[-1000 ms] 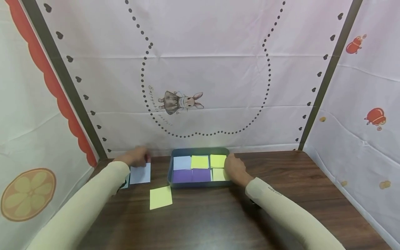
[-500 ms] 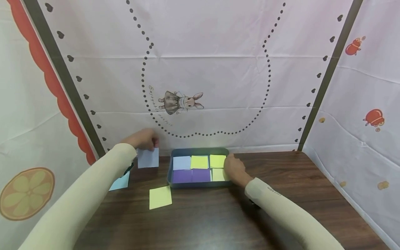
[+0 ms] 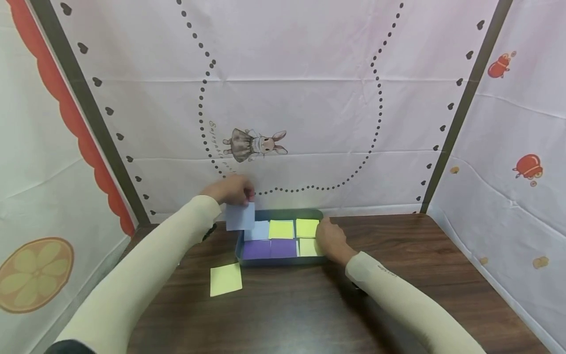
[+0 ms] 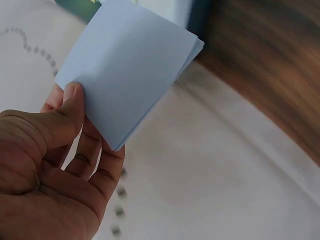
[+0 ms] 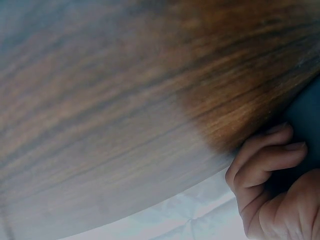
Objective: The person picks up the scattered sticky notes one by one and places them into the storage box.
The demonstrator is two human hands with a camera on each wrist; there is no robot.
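Observation:
Between thumb and fingers, my left hand [image 3: 232, 189] pinches a thin stack of light-blue sticky notes [image 3: 240, 216]. The left wrist view shows the thumb on the front of the blue stack [image 4: 130, 75] and the fingers behind it. It hangs above the left end of a dark blue-green box [image 3: 283, 262], overlapping its corner in the head view. My right hand [image 3: 333, 241] holds the right side of the box, fingers curled against its wall [image 5: 310, 115]. Inside lie light-blue notes [image 3: 257, 230], yellow notes [image 3: 280, 229] and purple notes [image 3: 283, 248].
A yellow note pad [image 3: 226, 280] lies on the brown wooden table [image 3: 283, 309], in front of the box's left corner. Behind the table hangs a white printed cloth [image 3: 309, 113], close to the box's back edge. More cloth stands on both sides.
My left hand has lifted the light-blue notes off the table and carried them right to the box. The right hand stays at the box's right side.

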